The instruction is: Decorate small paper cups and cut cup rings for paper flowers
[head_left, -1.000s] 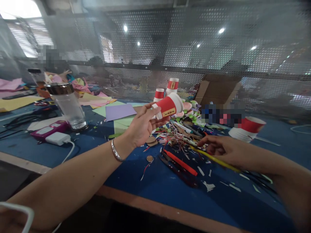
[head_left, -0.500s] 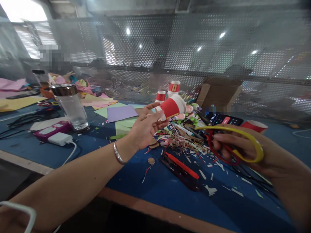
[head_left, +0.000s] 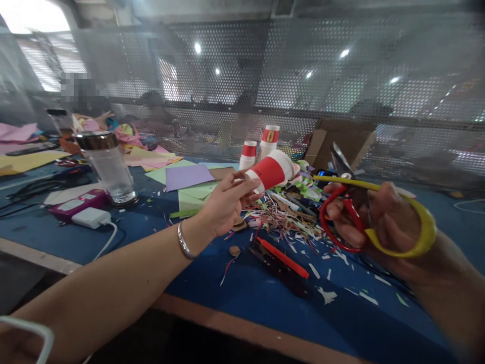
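A red and white paper cup (head_left: 272,172) lies tilted in my left hand (head_left: 226,202), its rim to the upper right and my fingers around its base. My right hand (head_left: 364,222) is closed on a pair of scissors (head_left: 420,225) with one yellow and one red handle. Their metal blades point up and away from me, and I cannot tell how far apart they are. Beyond the held cup stand more red and white paper cups (head_left: 249,154), some of them stacked. Under my hands, a heap of thin paper scraps (head_left: 290,217) covers part of the blue table (head_left: 227,303).
A red pen (head_left: 284,258) lies near the table's front, beside a dark object. A clear lidded bottle (head_left: 109,169), a purple power strip (head_left: 81,205) with a white plug, and coloured paper sheets (head_left: 189,178) are to the left. Behind the table runs a perforated metal screen (head_left: 227,71).
My right hand has raised and turned the scissors, so the blades now show upright. The cup in my left hand has turned a little, its printed mark shifting.
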`<state>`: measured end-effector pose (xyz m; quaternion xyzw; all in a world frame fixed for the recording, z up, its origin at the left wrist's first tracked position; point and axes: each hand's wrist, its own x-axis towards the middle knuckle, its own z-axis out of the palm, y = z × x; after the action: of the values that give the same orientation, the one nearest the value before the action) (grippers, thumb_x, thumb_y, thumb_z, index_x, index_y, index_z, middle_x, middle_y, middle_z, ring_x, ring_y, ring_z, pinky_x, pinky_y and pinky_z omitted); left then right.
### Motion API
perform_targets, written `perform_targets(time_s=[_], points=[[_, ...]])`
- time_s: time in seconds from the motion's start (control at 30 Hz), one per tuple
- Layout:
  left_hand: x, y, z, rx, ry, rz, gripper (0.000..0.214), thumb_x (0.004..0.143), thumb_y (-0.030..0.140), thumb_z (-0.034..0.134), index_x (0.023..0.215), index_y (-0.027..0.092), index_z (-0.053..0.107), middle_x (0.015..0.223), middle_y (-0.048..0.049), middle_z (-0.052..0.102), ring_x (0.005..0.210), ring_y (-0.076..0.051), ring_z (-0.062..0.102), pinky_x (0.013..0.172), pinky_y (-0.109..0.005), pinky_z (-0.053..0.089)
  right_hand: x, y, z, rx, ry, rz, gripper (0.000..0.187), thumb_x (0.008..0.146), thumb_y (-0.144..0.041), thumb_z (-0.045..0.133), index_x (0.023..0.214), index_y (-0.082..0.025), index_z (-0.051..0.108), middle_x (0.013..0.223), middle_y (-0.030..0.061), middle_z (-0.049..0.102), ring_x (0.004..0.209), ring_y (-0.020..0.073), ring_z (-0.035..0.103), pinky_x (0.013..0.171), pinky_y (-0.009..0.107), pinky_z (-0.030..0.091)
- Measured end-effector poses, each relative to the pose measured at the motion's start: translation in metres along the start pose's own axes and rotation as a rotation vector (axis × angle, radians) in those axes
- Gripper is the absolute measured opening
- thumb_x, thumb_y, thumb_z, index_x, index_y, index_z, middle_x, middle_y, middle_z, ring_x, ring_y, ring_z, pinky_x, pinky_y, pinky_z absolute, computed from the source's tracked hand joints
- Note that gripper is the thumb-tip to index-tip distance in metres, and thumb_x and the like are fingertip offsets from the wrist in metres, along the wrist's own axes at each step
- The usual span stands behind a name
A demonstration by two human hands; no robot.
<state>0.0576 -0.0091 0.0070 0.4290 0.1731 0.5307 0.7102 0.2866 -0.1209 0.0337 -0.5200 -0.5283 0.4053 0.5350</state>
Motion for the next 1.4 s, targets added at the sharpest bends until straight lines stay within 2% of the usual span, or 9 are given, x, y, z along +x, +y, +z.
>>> perform_targets(time_s=[0.17, 0.23, 0.37, 0.43, 0.5, 0.67, 0.87, 1.2, 1.4], points=[[0.000, -0.003, 0.001, 0.085, 0.014, 0.022, 0.032, 0.084, 0.013, 0.074, 0.111, 0.016, 0.057, 0.102, -0.0073, 0.068, 0.092, -0.016, 0.067, 0.087, -0.033, 0.057, -0.001, -0.004, 0.002, 0.068, -0.082, 0.001, 0.082, 0.068, -0.093, 0.055, 0.115, -0.026, 0.064, 0.093, 0.0080, 0.068, 0.056, 0.0162, 0.054, 0.051, 0.034, 0.049], [-0.001, -0.005, 0.001, 0.145, 0.009, 0.019, 0.035, 0.083, 0.016, 0.075, 0.112, 0.017, 0.056, 0.101, -0.0064, 0.066, 0.087, -0.016, 0.067, 0.081, -0.035, 0.058, -0.001, -0.002, 0.003, 0.053, -0.116, -0.014, 0.085, 0.065, -0.095, 0.055, 0.113, -0.025, 0.065, 0.096, 0.0097, 0.069, 0.058, 0.0176, 0.057, 0.051, 0.034, 0.049], [-0.001, -0.011, 0.001, 0.236, 0.017, 0.059, 0.039, 0.079, 0.018, 0.078, 0.111, 0.018, 0.056, 0.106, -0.0069, 0.065, 0.086, -0.017, 0.067, 0.078, -0.035, 0.057, -0.003, 0.008, 0.003, -0.043, -0.301, -0.098, 0.060, 0.082, -0.080, 0.057, 0.098, -0.024, 0.067, 0.093, 0.0077, 0.068, 0.061, 0.0162, 0.058, 0.054, 0.030, 0.048], [-0.002, -0.013, 0.000, 0.278, 0.016, 0.086, 0.043, 0.076, 0.019, 0.080, 0.112, 0.019, 0.057, 0.108, -0.0075, 0.066, 0.088, -0.017, 0.067, 0.078, -0.033, 0.055, -0.005, 0.012, 0.005, -0.078, -0.411, -0.095, 0.050, 0.090, -0.071, 0.054, 0.101, -0.025, 0.067, 0.089, 0.0050, 0.066, 0.062, 0.0149, 0.058, 0.054, 0.028, 0.047], [-0.002, -0.014, -0.001, 0.320, 0.015, 0.122, 0.048, 0.074, 0.021, 0.083, 0.114, 0.020, 0.057, 0.107, -0.0069, 0.068, 0.090, -0.016, 0.067, 0.079, -0.031, 0.053, -0.006, 0.013, 0.008, -0.107, -0.459, -0.054, 0.048, 0.091, -0.070, 0.055, 0.102, -0.025, 0.065, 0.084, 0.0026, 0.064, 0.059, 0.0127, 0.057, 0.051, 0.025, 0.044], [-0.002, -0.013, -0.003, 0.364, -0.034, 0.204, 0.051, 0.075, 0.022, 0.083, 0.118, 0.020, 0.055, 0.109, -0.0060, 0.071, 0.095, -0.015, 0.066, 0.084, -0.028, 0.054, -0.006, 0.011, 0.017, -0.237, -0.466, -0.005, 0.055, 0.089, -0.075, 0.054, 0.095, -0.020, 0.061, 0.078, 0.0007, 0.060, 0.055, 0.0091, 0.055, 0.049, 0.021, 0.042], [-0.003, -0.014, -0.002, 0.445, -0.065, 0.260, 0.050, 0.076, 0.021, 0.082, 0.116, 0.019, 0.053, 0.113, -0.0077, 0.070, 0.090, -0.014, 0.066, 0.080, -0.029, 0.056, -0.005, 0.015, 0.020, -0.258, -0.467, -0.021, 0.059, 0.087, -0.077, 0.053, 0.090, -0.018, 0.058, 0.073, 0.0001, 0.059, 0.051, 0.0077, 0.054, 0.047, 0.020, 0.043], [-0.003, -0.015, -0.003, 0.431, -0.047, 0.273, 0.054, 0.072, 0.022, 0.083, 0.115, 0.020, 0.051, 0.108, -0.0070, 0.069, 0.091, -0.017, 0.067, 0.079, -0.032, 0.056, -0.004, 0.014, 0.026, -0.264, -0.422, 0.021, 0.057, 0.083, -0.077, 0.059, 0.087, -0.020, 0.057, 0.070, -0.0012, 0.056, 0.048, 0.0080, 0.051, 0.043, 0.020, 0.037], [-0.003, -0.015, -0.002, 0.414, -0.042, 0.256, 0.052, 0.073, 0.017, 0.079, 0.115, 0.020, 0.048, 0.101, -0.0044, 0.069, 0.089, -0.015, 0.066, 0.081, -0.031, 0.055, -0.005, 0.019, 0.023, -0.311, -0.410, 0.045, 0.059, 0.083, -0.080, 0.056, 0.085, -0.021, 0.055, 0.065, -0.0010, 0.056, 0.049, 0.0095, 0.050, 0.045, 0.022, 0.035]])
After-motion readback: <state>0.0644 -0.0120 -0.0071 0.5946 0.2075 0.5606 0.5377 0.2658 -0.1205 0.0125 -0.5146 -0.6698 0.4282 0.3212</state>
